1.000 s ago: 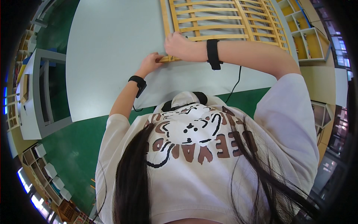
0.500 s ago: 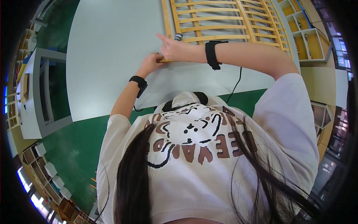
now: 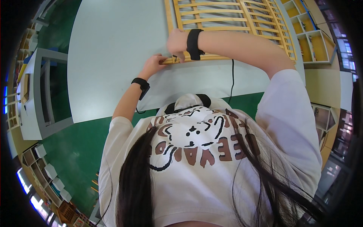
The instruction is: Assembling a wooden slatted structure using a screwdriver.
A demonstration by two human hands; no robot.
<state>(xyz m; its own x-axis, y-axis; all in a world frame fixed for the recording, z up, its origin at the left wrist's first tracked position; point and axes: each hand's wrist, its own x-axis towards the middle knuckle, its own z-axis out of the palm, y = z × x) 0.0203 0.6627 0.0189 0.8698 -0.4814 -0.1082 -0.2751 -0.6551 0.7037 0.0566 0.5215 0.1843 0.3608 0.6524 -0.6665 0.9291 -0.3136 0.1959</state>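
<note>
The slatted frame [image 3: 230,22] lies flat on the pale table [image 3: 113,56], toward 12 o'clock. The left hand [image 3: 154,63] grips the frame's near corner, fingers curled, as before. The right hand [image 3: 177,42], closed with fingers bent downward, has shifted slightly toward 5 o'clock and now sits on the near rail; what it pinches cannot be told.

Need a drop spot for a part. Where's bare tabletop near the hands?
Free: the grey table left of the wooden slatted frame, beyond the left hand. Also the strip between frame and near edge, crossed by a black cable. Crowded: the frame corner under the right hand.
</note>
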